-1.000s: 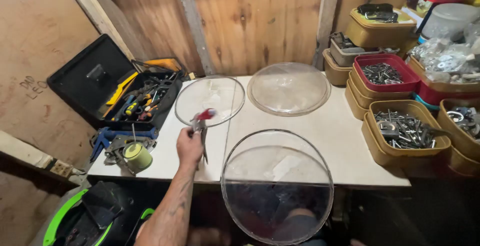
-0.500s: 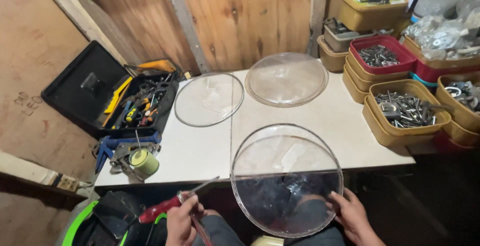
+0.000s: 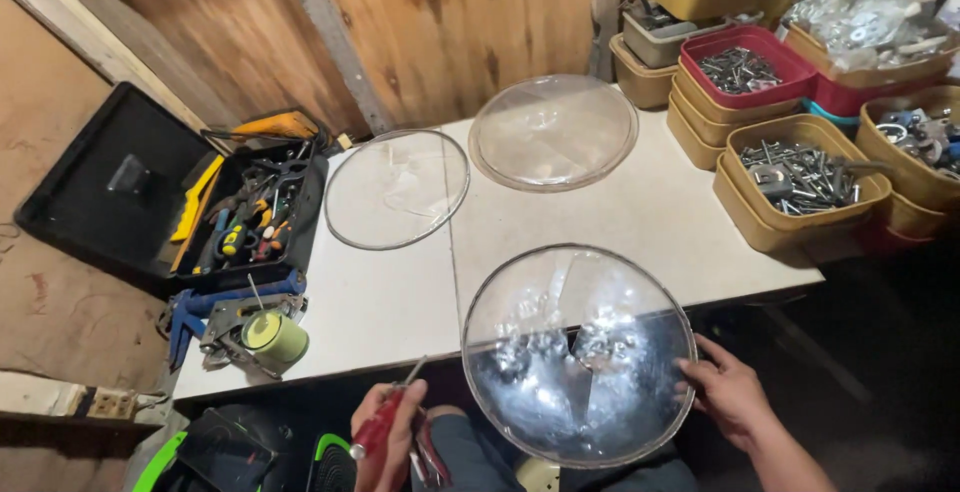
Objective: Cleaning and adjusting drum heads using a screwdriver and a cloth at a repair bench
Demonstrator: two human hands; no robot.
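Clear dome [image 3: 580, 352]: transparent plastic, glossy, bright glare spots. Two more clear covers [image 3: 397, 188] [image 3: 553, 130], same smooth see-through finish. Screwdriver [image 3: 385, 422]: red glossy plastic handle, bare metal shaft. Tabletop [image 3: 380, 302]: white, smooth, matt. Back wall [image 3: 440, 32]: raw wood, visible grain. Tubs [image 3: 800, 182]: tan and red matt plastic, holding shiny metal hardware. Toolbox [image 3: 130, 187]: black matt plastic.

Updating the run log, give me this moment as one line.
left hand: grip on red-handled screwdriver | right hand: holds clear dome rim | table: two more clear covers
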